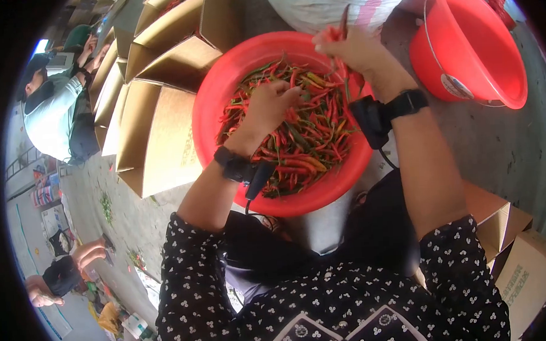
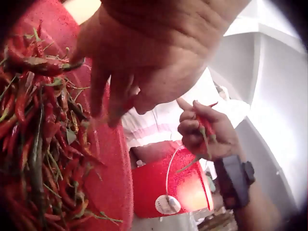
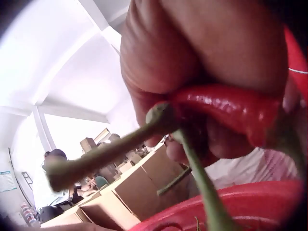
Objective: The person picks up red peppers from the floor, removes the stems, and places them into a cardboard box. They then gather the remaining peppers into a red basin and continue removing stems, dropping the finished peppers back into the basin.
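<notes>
A wide red basin [image 1: 205,121] holds a heap of red chilies [image 1: 312,159] with green stems, a few of them greenish or orange. Above the basin's far right rim, my right hand [image 1: 356,51] grips a few red chilies [image 3: 226,103]. Their green stems [image 3: 199,178] stick out below the fingers. My left hand [image 1: 265,113] hovers over the heap with bent fingers pointing down. Red shows between those fingers in the left wrist view, but I cannot tell whether they pinch a chili. One chili [image 2: 41,65] lies close by the left fingertips.
Open cardboard boxes [image 1: 170,129] stand left of the basin, and more boxes [image 1: 527,275] sit at the lower right. A red bucket [image 1: 442,59] with a wire handle is at right. Behind the basin rests a white sack [image 1: 302,7]. Another person [image 1: 54,119] works beyond the boxes.
</notes>
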The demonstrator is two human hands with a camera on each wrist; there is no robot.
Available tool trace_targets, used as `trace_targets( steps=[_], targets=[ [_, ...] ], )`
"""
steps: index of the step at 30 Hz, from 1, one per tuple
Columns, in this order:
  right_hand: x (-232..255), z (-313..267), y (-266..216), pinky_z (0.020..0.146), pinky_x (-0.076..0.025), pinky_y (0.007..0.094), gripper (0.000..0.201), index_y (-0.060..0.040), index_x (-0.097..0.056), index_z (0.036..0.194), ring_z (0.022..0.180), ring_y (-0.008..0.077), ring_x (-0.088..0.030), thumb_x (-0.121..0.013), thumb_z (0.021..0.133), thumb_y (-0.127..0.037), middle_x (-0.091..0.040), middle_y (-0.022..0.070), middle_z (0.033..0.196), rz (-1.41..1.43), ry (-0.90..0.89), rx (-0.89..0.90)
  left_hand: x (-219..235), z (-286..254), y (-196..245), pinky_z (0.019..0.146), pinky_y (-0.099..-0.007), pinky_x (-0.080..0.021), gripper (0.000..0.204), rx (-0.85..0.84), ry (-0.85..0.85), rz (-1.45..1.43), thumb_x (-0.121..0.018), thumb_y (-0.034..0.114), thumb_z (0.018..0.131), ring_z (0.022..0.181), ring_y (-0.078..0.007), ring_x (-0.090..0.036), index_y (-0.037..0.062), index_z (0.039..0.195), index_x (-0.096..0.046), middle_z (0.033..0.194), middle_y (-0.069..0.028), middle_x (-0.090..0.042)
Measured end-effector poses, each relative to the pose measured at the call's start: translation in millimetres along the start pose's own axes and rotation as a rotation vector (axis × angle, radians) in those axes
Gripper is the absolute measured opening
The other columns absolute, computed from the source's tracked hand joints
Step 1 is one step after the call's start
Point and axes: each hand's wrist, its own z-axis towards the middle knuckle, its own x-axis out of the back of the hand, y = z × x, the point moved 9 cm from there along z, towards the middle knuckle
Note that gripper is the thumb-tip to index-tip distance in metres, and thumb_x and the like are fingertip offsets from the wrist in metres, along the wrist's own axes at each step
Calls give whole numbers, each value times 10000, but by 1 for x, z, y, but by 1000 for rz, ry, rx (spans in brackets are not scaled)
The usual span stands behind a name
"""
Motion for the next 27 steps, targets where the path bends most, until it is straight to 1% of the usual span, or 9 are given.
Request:
trace_targets(
  steps=[2,6,8,14,18,20,21,23,27],
  targets=[
    [21,2,-2,517,-391,207,229,-1,-630,922,551,78,-482,-667,735,-129,-536,-17,657,21,100,-68,9,-4,24,672,-334,-450,269,-251,342,584,-576,263,799,766,-219,-605,12,894,-596,824,-98,-645],
    [59,0,-7,497,-374,203,247,21,-634,928,537,68,-464,-669,750,-145,-535,-10,649,228,296,-6,-39,-6,58,720,-408,-413,215,-664,542,863,-570,251,767,759,-286,-594,46,799,-627,750,-98,-626],
    [68,-5,-3,489,-368,204,250,30,-632,918,529,66,-458,-671,753,-154,-531,-10,643,225,304,-13,-83,25,34,790,-443,-397,229,-349,170,872,-576,271,733,792,-294,-593,75,823,-652,794,-128,-622],
    [74,-16,-11,476,-356,210,236,32,-619,808,504,66,-447,-687,747,-185,-519,9,599,157,282,-37,-141,44,-23,773,-462,-362,298,0,108,954,-545,339,705,791,-295,-595,70,764,-660,803,-132,-636],
    [74,-12,-5,444,-357,219,222,0,-585,717,455,83,-443,-690,742,-194,-525,22,585,152,298,-12,-136,42,-30,728,-445,-394,305,2,123,883,-546,331,709,774,-308,-600,55,764,-663,806,-146,-637],
    [67,-16,-7,443,-363,223,208,-4,-587,729,462,85,-449,-687,741,-186,-527,15,597,131,264,-67,-127,50,-48,634,-356,-437,277,-75,60,354,-525,293,782,711,-246,-602,33,782,-618,797,-124,-634],
    [62,-18,-3,442,-369,226,194,-8,-589,741,468,87,-456,-685,739,-178,-529,7,609,110,229,-130,-117,44,-41,634,-356,-437,277,-74,59,360,-525,293,782,711,-246,-602,33,782,-618,797,-124,-634],
    [56,-12,12,446,-372,223,181,-10,-596,765,472,85,-460,-681,738,-168,-532,5,616,72,168,-127,-101,26,-30,619,-278,-453,223,52,-5,-499,-505,233,840,684,-167,-571,25,810,-580,749,-64,-599],
    [41,4,45,505,-408,216,194,-6,-617,840,537,88,-505,-676,732,-156,-564,21,658,-243,37,-144,-81,28,-16,559,-231,-418,129,-42,19,-829,-450,156,887,589,-103,-512,62,832,-518,708,-32,-571]
  ],
)
